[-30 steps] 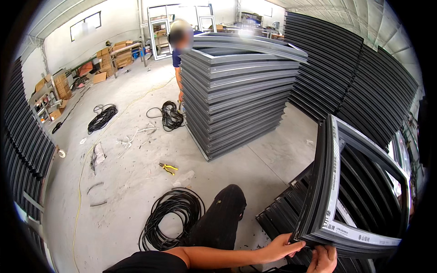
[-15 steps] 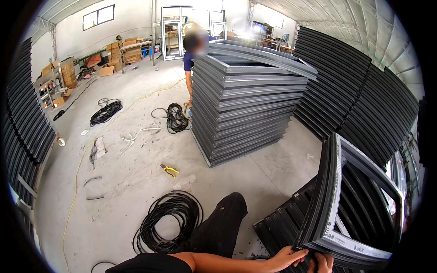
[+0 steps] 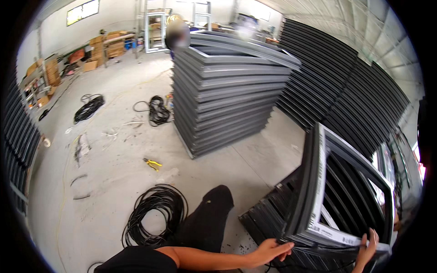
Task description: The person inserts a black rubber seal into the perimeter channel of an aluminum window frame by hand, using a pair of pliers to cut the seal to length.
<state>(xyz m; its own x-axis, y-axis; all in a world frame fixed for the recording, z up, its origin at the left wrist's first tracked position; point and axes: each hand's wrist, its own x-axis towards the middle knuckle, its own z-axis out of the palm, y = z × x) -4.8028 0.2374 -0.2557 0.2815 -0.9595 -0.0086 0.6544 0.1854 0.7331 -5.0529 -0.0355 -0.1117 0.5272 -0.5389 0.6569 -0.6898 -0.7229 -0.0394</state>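
Observation:
A dark window frame [image 3: 318, 184] with pale film on its face leans at the lower right, on top of other stacked frames. My left hand [image 3: 271, 251] is closed at its near left corner, fingers pinched on a thin black rubber strip [image 3: 325, 247]. The strip runs along the frame's near side toward my right hand [image 3: 368, 248]. That hand is farther right on the same side, its fingers bent over the edge and apparently gripping the strip; its lower part is cut off by the picture's edge.
A black coil [image 3: 154, 216] lies by my knee [image 3: 214, 214], with yellow-handled pliers [image 3: 152, 164] beyond it. A tall stack of grey frames [image 3: 232, 100] stands ahead, a person [image 3: 176, 38] behind it. More dark frames [image 3: 327, 73] are stacked at the right.
My right hand has moved right along the frame's near side, away from my left hand, which stays at the corner. The view has shifted, and the person ahead is more hidden by the stack.

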